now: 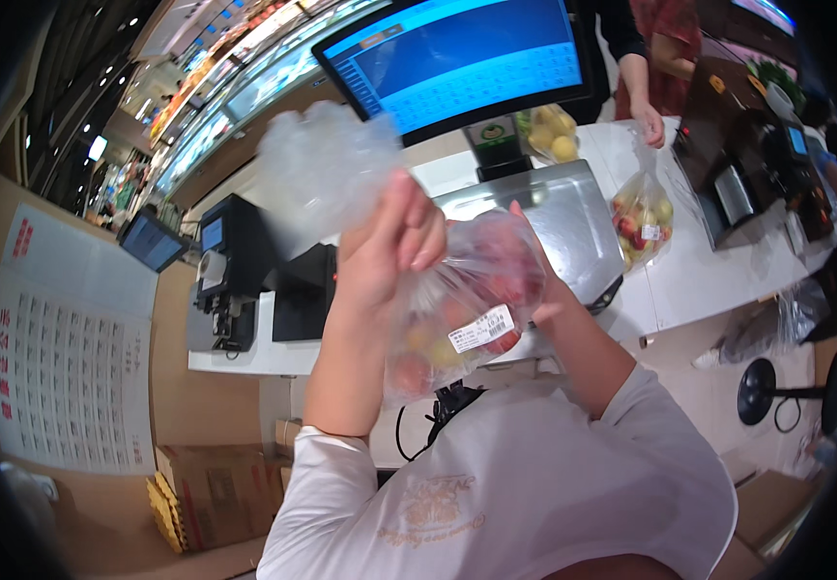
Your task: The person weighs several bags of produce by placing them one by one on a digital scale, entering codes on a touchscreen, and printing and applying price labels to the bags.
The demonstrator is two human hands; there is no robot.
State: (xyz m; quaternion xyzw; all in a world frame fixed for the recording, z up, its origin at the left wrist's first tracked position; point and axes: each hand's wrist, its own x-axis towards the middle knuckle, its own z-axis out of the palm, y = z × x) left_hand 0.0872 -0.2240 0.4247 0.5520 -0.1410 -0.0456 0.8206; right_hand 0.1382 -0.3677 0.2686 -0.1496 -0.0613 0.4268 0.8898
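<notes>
My left hand (pixel 400 232) is closed on the gathered neck of a clear plastic bag of fruit (pixel 440 326), whose loose upper plastic (pixel 324 167) puffs out above the fist. Red and yellowish round fruits show through the bag, and a white printed label (pixel 480 330) is stuck on its side. My right hand (pixel 542 268) lies against the far right side of the bag, its palm and most fingers partly hidden behind it. Beyond the bag is the steel plate of a scale (pixel 571 210) on the white counter (pixel 629 304).
A monitor (pixel 462 65) stands behind the scale, beside a bag of yellow fruit (pixel 552 134). Another person's hand (pixel 648 123) holds a labelled fruit bag (pixel 642 217) on the right of the counter. A label printer (pixel 226 254) stands at left, a cardboard box (pixel 223 493) below.
</notes>
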